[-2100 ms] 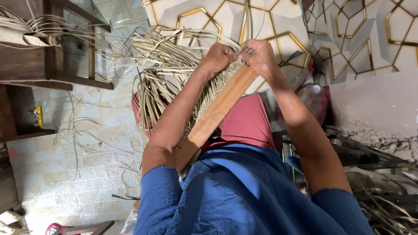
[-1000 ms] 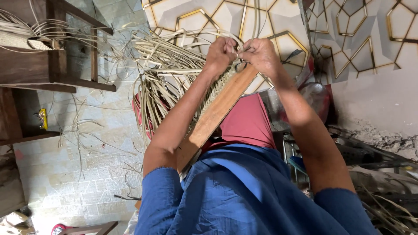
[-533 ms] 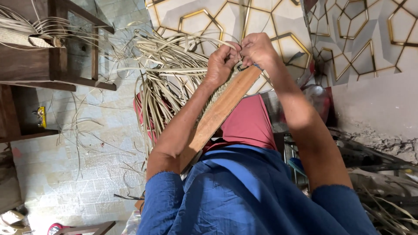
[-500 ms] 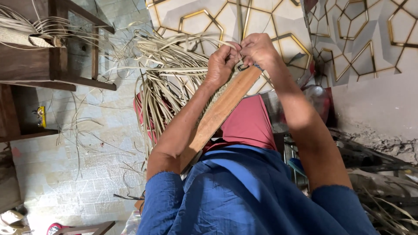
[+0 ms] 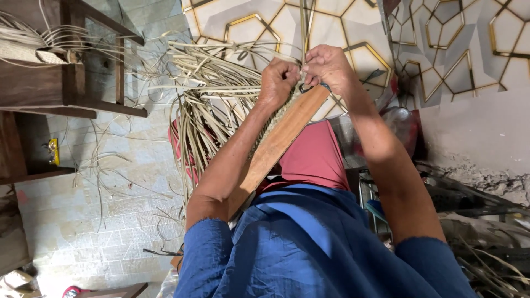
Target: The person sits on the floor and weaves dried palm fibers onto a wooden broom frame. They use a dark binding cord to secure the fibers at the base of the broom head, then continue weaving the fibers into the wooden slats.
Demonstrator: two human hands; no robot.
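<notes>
A long brown wooden board (image 5: 279,143) slants up from my lap to my hands. A narrow plaited band of straw (image 5: 276,117) runs along its left edge, partly hidden by my left forearm. My left hand (image 5: 279,80) is closed on the top of the plait, where many loose pale straw strips (image 5: 204,94) fan out to the left. My right hand (image 5: 328,67) pinches strips at the board's upper end, close beside the left hand. Both arms wear blue sleeves; a red cloth (image 5: 314,157) lies over my lap.
Dark wooden furniture (image 5: 61,88) with bundled straw on top stands at the left. Stray strips lie on the pale tiled floor (image 5: 99,221). A wall of gold-lined hexagon tiles (image 5: 452,38) is ahead. Dark clutter and dried leaves (image 5: 486,243) sit at the right.
Both hands have stayed at the top of the board, shifting slightly as they work the strips. The fan of loose straw moved a little with them.
</notes>
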